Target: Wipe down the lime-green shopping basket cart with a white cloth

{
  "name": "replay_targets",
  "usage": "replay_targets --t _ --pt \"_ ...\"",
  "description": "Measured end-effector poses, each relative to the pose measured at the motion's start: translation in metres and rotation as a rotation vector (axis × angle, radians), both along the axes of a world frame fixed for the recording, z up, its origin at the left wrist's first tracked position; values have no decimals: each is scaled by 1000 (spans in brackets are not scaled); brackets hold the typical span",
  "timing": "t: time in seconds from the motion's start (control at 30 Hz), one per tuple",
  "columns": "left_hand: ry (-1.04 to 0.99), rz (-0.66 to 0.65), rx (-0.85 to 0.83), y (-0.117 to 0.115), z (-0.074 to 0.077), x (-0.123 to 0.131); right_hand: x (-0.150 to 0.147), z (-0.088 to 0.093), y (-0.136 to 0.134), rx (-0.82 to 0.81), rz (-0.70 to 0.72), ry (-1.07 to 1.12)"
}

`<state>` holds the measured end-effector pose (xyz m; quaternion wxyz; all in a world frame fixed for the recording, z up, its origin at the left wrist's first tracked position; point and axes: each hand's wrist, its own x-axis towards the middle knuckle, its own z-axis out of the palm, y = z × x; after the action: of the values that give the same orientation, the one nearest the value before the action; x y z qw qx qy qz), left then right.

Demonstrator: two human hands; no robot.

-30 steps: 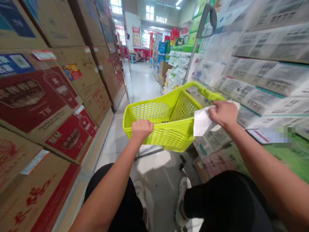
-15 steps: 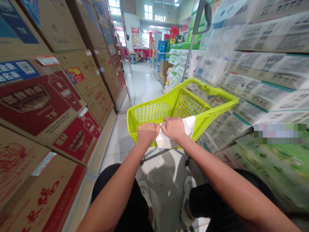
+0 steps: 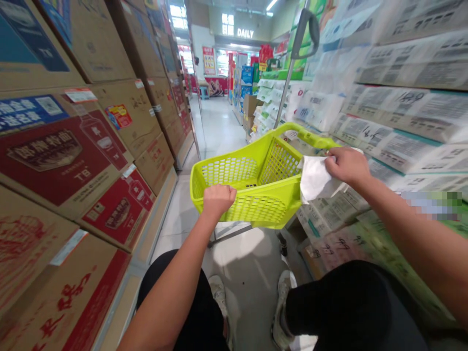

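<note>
A lime-green plastic shopping cart [image 3: 270, 207] stands sideways before me, its perforated basket tilted upward toward the handle on the right. My left hand [image 3: 218, 200] is closed over the near rim of the basket, thumb side toward the right. Farther right, my right hand [image 3: 347, 165] grips a white cloth [image 3: 315, 178] against the handle end of the rim. The cloth hangs down over the outer side, and the part beneath my fingers is hidden. A few small dark marks show on the basket floor.
Stacked cardboard cartons [image 3: 62, 151] line the left side. On the right rise piles of wrapped paper packs [image 3: 395, 107]. Behind the cart stands a metal pole with a grey handle [image 3: 306, 34]. A tiled aisle [image 3: 219, 119] runs ahead; my shoes [image 3: 283, 307] are below the cart.
My right hand has slid right and up along the rim with the white cloth, away from my left hand. My left hand keeps its hold on the rim.
</note>
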<state>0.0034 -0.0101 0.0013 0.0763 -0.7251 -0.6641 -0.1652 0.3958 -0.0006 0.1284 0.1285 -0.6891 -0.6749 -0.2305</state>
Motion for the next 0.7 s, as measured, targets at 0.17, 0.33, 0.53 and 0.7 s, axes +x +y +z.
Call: replay_targets --t 0.17,0.33,0.53,0.7 --pt "-2 18 13 -4 0 6 -23 -8 -6 49 -75 -71" --pt "-6 -15 -46 -15 11 18 -107 -40 -20 -114 54 -112" --pt "-88 6 -106 -30 18 29 -220 -81 -32 -265 247 -20" --pt "-50 -27 -66 -23 13 9 -204 -72 -26 -303 426 -101"
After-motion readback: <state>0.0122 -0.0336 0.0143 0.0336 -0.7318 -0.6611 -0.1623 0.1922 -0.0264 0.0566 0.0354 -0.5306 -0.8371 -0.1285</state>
